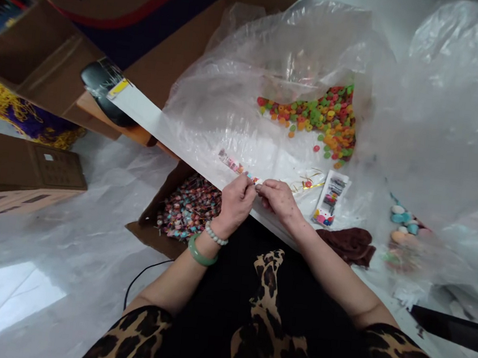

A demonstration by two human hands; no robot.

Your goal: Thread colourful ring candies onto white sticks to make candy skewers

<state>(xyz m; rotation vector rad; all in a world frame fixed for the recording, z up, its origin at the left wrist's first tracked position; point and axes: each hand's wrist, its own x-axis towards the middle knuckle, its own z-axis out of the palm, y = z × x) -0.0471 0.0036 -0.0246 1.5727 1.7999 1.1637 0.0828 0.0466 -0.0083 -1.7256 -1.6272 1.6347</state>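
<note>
Both hands meet at the table's front edge, fingertips almost touching. My left hand [237, 197] is closed in a pinch on one end of a narrow printed candy packet [233, 162], which stretches up and left from the fingers. Beside it my right hand [277, 197] is also pinched, at the same end; what lies between its fingertips is too small to make out. To the right are gold twist ties [313, 184] and a stack of printed packets [331, 197]. Colourful ring candies [331, 117] lie in a clear plastic bag [226, 98] behind the hands.
Below the table's left edge stands a cardboard box [151, 241] of wrapped candy strings [191, 205]. A brown cloth [349, 245] lies right of my right forearm. A black tape dispenser [107, 88] sits at the upper left, near large cartons [164, 0]. Plastic-wrapped candies [407, 222] are at right.
</note>
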